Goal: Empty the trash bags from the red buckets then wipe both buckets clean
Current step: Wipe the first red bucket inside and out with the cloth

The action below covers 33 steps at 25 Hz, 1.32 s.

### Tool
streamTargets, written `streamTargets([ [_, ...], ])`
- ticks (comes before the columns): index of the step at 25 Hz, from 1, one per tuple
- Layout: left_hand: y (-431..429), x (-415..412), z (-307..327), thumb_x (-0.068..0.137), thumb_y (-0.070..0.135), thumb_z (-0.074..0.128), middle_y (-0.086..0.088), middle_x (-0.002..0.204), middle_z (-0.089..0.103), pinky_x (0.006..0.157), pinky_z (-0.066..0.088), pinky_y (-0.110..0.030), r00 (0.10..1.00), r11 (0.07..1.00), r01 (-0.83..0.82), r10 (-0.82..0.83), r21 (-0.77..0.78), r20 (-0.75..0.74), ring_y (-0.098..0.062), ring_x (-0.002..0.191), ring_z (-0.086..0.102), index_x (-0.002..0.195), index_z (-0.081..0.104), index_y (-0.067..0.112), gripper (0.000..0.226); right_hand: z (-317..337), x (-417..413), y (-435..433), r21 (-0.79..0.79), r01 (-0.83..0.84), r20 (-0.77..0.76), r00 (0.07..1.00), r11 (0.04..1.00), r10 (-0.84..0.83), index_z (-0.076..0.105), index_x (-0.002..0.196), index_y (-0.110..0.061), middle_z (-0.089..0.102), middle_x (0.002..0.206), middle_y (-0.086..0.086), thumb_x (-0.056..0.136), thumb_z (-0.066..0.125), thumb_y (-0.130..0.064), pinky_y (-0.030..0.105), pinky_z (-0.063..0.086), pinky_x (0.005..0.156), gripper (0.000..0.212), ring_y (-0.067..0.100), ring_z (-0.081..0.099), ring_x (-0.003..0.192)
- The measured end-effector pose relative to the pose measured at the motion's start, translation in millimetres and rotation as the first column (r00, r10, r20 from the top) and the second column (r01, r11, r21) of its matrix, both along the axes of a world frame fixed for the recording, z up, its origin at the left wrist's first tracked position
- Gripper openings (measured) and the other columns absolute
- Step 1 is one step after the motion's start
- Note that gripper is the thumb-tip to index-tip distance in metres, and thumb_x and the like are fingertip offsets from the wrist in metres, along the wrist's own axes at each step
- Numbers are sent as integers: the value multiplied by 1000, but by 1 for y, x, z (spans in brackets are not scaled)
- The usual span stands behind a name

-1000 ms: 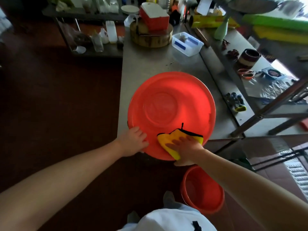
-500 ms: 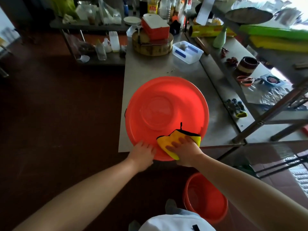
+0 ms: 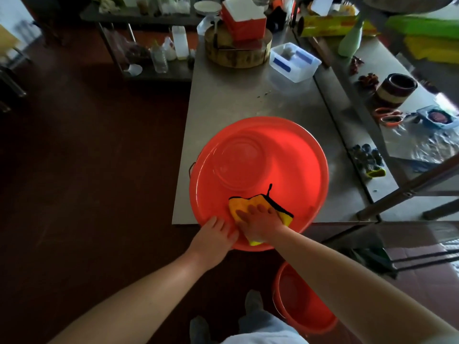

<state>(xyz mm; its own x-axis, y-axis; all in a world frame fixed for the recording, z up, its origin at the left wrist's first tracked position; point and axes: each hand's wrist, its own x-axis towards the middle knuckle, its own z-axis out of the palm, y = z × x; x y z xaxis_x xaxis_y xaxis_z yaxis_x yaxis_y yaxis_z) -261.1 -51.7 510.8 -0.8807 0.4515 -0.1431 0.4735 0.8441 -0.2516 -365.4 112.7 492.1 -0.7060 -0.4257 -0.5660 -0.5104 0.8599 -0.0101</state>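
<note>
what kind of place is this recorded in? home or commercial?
Probably a commercial or back-of-house kitchen, though that is not certain. The signs are a stainless steel prep table, a thick round wooden chopping block on it, and a low side shelf of bottles. The red bucket sits on that table's near end.

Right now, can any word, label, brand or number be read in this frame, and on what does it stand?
No text can be read.
Yellow roll box: print too blurred to read.
Clear plastic container: blue patches, no letters legible.
Red bucket on the table: no marking visible.
</note>
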Motion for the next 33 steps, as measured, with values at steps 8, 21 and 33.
streamTargets([
  [8,6,8,-7,91,42,61,-16,121,68,99,47,-50,1000,996,22,-20,-82,22,-36,109,63,132,63,19,47,-40,-66,18,62,-93,-106,989,994,100,27,158,-29,12,166,18,104,33,-51,52,-2,124,59,37,7,154],
  [21,23,0,8,92,29,43,-15,117,69,99,49,-47,998,992,57,-54,-115,31,-35,105,64,130,63,16,45,-35,-51,-37,-101,79,286,957,992,-48,5,161,-36,-4,170,2,105,19,-57,59,4,121,62,37,-2,155],
  [33,30,-3,16,101,40,43,-18,120,63,91,45,-50,997,996,3,4,-87,77,-38,105,58,142,45,14,48,-10,-81,30,210,-138,-119,979,968,165,42,151,-27,24,163,15,101,36,-53,50,0,124,56,36,13,152],
])
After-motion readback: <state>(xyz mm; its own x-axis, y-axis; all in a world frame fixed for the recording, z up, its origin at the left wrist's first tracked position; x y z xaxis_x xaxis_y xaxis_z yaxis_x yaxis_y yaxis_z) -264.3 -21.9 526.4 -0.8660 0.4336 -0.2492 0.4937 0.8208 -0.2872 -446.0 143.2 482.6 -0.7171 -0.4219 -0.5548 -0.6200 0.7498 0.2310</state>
